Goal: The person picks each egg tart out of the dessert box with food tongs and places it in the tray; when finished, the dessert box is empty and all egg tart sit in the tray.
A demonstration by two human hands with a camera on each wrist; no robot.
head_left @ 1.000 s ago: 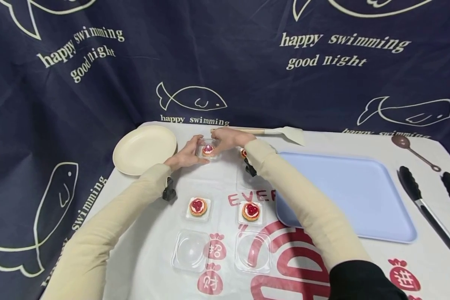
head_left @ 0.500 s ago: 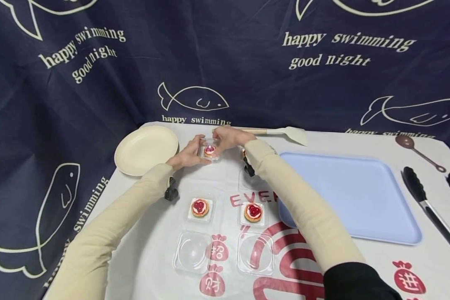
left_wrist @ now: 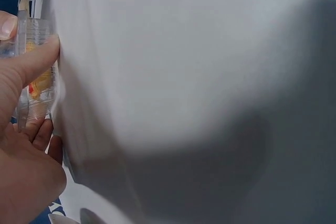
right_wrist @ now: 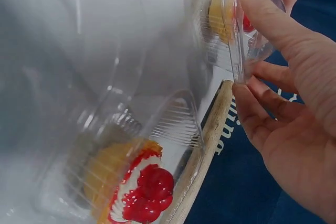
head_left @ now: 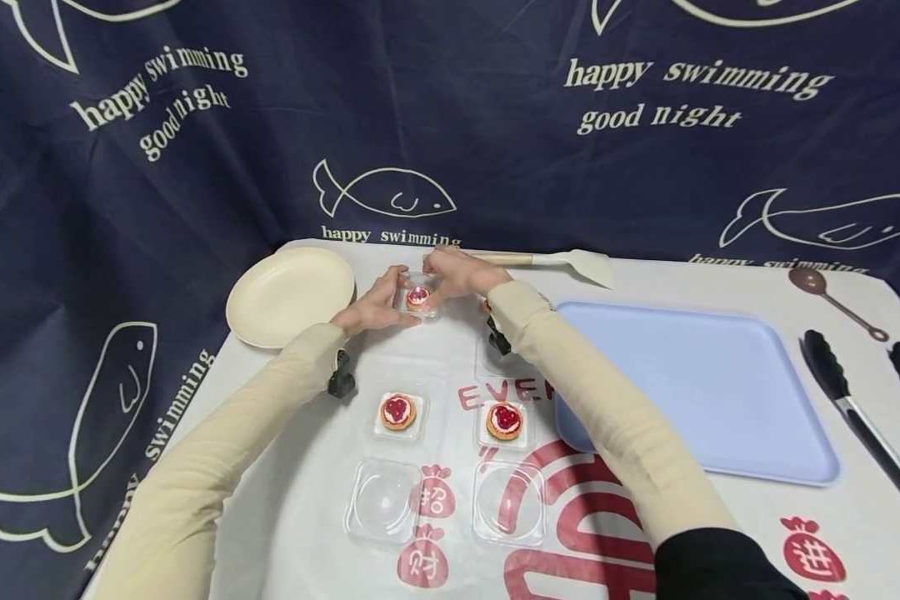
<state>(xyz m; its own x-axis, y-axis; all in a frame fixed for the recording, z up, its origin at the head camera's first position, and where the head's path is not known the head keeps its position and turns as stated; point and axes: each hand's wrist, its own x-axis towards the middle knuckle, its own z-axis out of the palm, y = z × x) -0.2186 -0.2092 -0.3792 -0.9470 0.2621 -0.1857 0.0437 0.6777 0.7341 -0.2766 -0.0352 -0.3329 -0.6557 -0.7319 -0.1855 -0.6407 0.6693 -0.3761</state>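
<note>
A clear plastic box with a small red-topped tart inside stands at the back of the table. My left hand grips its left side, thumb low and fingers curled behind, as the left wrist view shows. On the right side, my right hand pinches the rim between thumb and fingertips. A domed clear lid lies over the tart; whether its rim is fully pressed down, I cannot tell. Beside my right wrist, another tart sits in an open clear box, partly hidden by the sleeve in the head view.
Nearer the front, two tarts sit in open clear boxes, with lids spread flat toward me. A cream plate is at left, a blue tray at right. A spatula, brown spoon and tongs lie around.
</note>
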